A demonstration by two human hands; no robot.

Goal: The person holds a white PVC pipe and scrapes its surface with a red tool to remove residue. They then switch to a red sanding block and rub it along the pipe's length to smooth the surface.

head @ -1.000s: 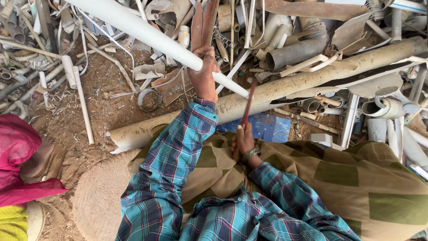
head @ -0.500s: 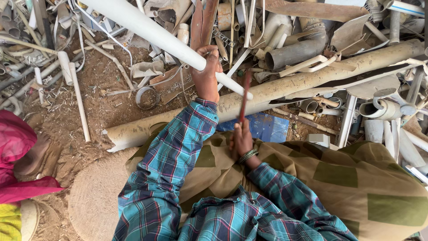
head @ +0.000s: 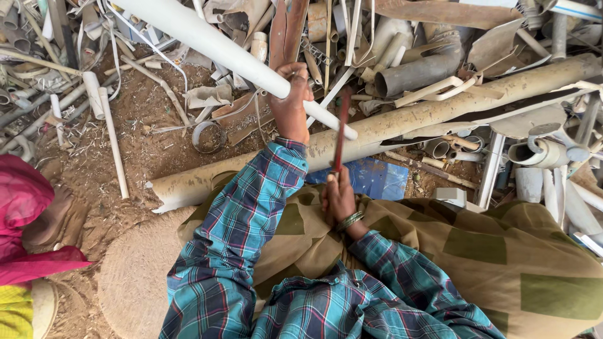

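long dirty pipe (head: 440, 107) lies on ground between the hands | white pipe (head: 220, 47) slants up-left, above it, clamped in left hand (head: 290, 103) | right hand (head: 339, 198) closed around red-handled tool (head: 340, 129), raised just right of left hand

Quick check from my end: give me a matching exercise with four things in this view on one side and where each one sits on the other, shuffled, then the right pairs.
Things:
1. white pipe
2. reddish tool
3. long dirty tan pipe
4. blue sheet

Places:
A. flat on the dirt beside the tan pipe
B. gripped in the left hand, slanting up to the left
C. lying across the ground from left to right
D. held upright in the right hand

Pairs: 1-B, 2-D, 3-C, 4-A
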